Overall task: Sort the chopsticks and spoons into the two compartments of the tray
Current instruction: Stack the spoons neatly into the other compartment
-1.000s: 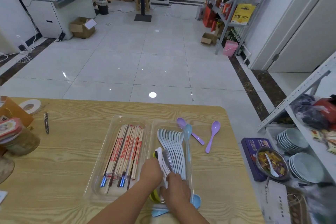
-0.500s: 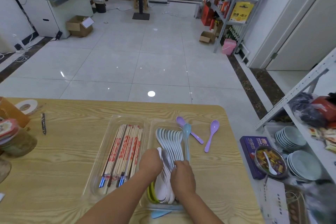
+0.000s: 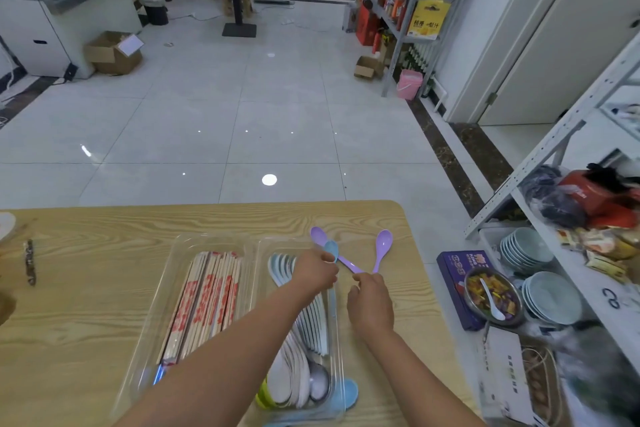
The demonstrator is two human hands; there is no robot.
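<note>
A clear two-compartment tray lies on the wooden table. Its left compartment holds wrapped chopsticks. A row of pale spoons fills the right one. My left hand is at the far end of that row and pinches a light blue spoon just below its bowl. My right hand is right of the tray, its fingertips pinching the handle end of a purple spoon. A second purple spoon lies beside it on the table.
Another blue spoon sticks out by the tray's near right corner. A pen lies at the table's left. Off the right edge are a purple box, a metal bowl of sweets and stacked plates on a shelf.
Both hands have moved from the near end of the spoon compartment to its far end. The left now holds the blue spoon and the right has reached the purple spoons.
</note>
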